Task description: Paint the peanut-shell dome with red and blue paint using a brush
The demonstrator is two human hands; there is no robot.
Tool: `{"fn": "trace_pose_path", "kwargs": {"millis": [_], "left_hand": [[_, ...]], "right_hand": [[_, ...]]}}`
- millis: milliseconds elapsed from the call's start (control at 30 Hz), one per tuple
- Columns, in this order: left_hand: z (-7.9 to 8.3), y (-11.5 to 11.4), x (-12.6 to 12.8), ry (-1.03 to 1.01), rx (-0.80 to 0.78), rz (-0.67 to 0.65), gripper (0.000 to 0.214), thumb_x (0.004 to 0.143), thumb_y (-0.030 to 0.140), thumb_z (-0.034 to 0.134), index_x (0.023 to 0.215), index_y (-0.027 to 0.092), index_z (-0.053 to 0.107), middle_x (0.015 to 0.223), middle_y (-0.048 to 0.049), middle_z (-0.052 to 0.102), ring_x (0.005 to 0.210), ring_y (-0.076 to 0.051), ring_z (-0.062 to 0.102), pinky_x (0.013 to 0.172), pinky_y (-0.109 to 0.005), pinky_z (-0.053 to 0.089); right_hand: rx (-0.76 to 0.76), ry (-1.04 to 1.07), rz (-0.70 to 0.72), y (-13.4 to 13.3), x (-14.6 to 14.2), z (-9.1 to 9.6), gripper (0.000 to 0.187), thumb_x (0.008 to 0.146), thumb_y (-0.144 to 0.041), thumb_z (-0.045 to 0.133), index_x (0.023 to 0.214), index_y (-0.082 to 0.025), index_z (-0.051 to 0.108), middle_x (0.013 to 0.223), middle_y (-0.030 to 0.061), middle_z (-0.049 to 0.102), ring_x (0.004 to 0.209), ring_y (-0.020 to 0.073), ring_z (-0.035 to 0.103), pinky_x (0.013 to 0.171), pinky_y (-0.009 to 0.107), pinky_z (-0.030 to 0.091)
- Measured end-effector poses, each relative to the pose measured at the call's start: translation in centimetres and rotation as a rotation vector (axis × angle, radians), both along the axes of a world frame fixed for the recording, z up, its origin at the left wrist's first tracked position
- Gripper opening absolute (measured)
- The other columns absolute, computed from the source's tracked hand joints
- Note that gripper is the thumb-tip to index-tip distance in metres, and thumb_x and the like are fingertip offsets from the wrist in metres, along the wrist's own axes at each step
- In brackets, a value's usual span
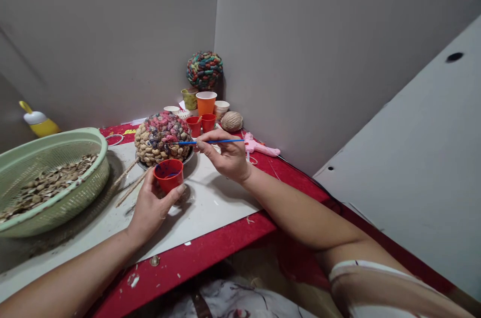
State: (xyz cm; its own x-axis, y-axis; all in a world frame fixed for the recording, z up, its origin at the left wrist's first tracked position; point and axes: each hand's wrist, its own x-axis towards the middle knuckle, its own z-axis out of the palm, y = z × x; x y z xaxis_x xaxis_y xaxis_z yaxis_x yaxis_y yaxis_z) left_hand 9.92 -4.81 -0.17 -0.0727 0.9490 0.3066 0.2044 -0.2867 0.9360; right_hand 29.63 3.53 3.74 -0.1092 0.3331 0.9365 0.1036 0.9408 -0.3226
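The shell-covered ball (163,132) is seated in a dark dish (190,157) on the table (225,235) and is taken as the reference for all places. Coating is judged to be partly complete: pink and dark blue paint is seen over the top and middle of the visible face, while the shells along the left side and lower edge are left in their bare tan colour. The far side is hidden, so its coverage cannot be determined. The left hand (150,205) is positioned in front of the ball, curled part-way around a red cup (171,184), with the thumb set against one side and the fingers against the other; dark blue paint is seen inside the cup. The right hand (228,159) is positioned to the right of the ball, with thumb and fingers closed in a pinch on a blue brush (188,142). The brush tip is directed at the ball's face; contact cannot be confirmed. A green basket (98,170) is placed to the left of the ball, and a multicoloured ball (205,70), apparently coated throughout where visible, is placed behind it.
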Motion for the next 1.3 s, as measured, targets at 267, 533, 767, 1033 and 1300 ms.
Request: {"fn": "trace_pose_path", "kwargs": {"millis": [267, 533, 767, 1033, 1300], "left_hand": [[0.0, 0.0, -0.1, -0.003, -0.012, 0.012, 0.051, 0.074, 0.040, 0.082, 0.116, 0.021, 0.059, 0.113, -0.0048, 0.069, 0.102, -0.020, 0.065, 0.094, -0.035, 0.051], [0.5, -0.2, 0.1, 0.024, -0.023, 0.017, 0.052, 0.074, 0.041, 0.082, 0.115, 0.019, 0.059, 0.110, -0.0064, 0.069, 0.100, -0.022, 0.067, 0.092, -0.035, 0.053], [0.2, -0.1, 0.1, 0.024, -0.023, -0.002, 0.052, 0.074, 0.039, 0.083, 0.116, 0.020, 0.058, 0.112, -0.0059, 0.067, 0.102, -0.021, 0.065, 0.093, -0.035, 0.052], [0.0, -0.1, 0.1, 0.027, -0.024, -0.006, 0.053, 0.074, 0.039, 0.083, 0.117, 0.020, 0.057, 0.113, -0.0054, 0.067, 0.102, -0.021, 0.065, 0.093, -0.034, 0.052], [0.3, -0.1, 0.3, 0.051, -0.008, 0.021, 0.051, 0.072, 0.036, 0.083, 0.113, 0.021, 0.058, 0.111, -0.0059, 0.070, 0.100, -0.022, 0.068, 0.091, -0.036, 0.054]], "right_hand": [[0.147, -0.079, 0.030, 0.4, 0.4, 0.0, 0.004, 0.091, -0.012, 0.066, 0.091, -0.016, 0.068, 0.080, 0.0054, 0.076, 0.072, 0.0128, 0.072, 0.069, 0.024, 0.060], [0.132, -0.154, 0.104, -0.5, 0.7, 0.4, 0.008, 0.090, -0.016, 0.065, 0.094, -0.021, 0.070, 0.082, 0.0071, 0.078, 0.074, 0.0179, 0.074, 0.069, 0.031, 0.060], [-0.111, -0.031, 0.046, -0.6, 0.3, 0.7, 0.009, 0.092, -0.024, 0.065, 0.085, -0.019, 0.069, 0.080, 0.0046, 0.075, 0.072, 0.0136, 0.071, 0.070, 0.027, 0.060], [-0.606, 0.186, 0.319, -0.2, -0.5, 0.9, 0.039, 0.077, -0.055, 0.079, 0.081, -0.018, 0.064, 0.069, -0.0001, 0.071, 0.059, 0.0118, 0.071, 0.056, 0.023, 0.060], [-0.651, 0.099, 0.414, -0.1, 1.0, 2.3, 0.042, 0.075, -0.054, 0.081, 0.081, -0.018, 0.062, 0.065, -0.0005, 0.071, 0.052, 0.0101, 0.066, 0.052, 0.023, 0.058]]}}
